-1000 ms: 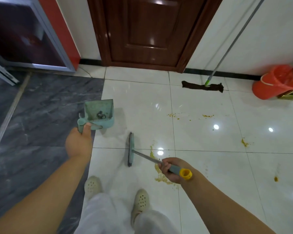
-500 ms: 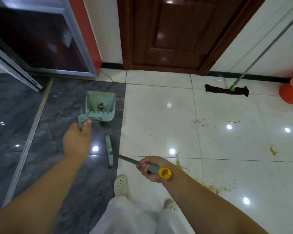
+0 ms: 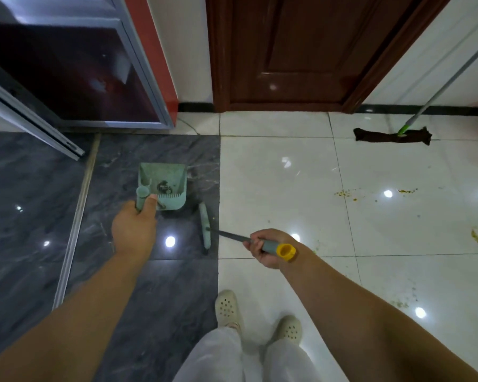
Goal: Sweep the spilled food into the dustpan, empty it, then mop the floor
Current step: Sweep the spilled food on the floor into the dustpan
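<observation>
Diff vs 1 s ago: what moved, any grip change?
The dustpan and brush went left, off the white tiles onto the dark floor, away from the spill. Left hand still holds the dustpan, right hand the brush. The mop stayed by the wall.

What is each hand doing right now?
Left hand: closed around the dustpan handle, thumb on top.
Right hand: closed around the broom handle, near its yellow end cap.
</observation>
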The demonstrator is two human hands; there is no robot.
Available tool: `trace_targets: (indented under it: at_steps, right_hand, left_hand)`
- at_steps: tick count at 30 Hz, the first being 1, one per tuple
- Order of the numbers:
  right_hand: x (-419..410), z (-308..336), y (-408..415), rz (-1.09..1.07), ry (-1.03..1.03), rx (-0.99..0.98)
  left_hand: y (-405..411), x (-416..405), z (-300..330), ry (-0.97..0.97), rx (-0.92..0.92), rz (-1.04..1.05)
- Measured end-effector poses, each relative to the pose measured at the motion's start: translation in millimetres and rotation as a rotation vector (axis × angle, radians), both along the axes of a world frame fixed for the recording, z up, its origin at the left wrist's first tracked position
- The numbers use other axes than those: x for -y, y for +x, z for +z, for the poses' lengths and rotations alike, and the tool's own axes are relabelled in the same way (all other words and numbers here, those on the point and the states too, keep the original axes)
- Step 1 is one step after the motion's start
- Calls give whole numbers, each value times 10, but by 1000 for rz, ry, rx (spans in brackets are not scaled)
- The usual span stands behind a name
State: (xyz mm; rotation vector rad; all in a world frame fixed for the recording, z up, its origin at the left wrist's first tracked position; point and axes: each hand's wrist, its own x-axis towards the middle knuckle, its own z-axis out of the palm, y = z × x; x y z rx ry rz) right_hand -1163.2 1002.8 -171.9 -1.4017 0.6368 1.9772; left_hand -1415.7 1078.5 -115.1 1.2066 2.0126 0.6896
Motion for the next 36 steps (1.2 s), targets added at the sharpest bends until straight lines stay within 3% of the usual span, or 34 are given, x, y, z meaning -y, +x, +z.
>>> trace_targets:
  at_steps: [10,23,30,36]
  right_hand:
    - [309,66,986,-274,21,110]
    - [1665,312,2455,-583,-9,146]
    - [2186,570,2898,-643,-44,216]
    - [1976,591,3043,-573,35,128]
  left_hand:
    - [740,-132,-58,-49,-52,-191]
    - [2299,122,-66,-62,-27,-419]
    - [2966,295,-56,-36,-45,-483]
    - [3281,341,-29,-7,-90,-466]
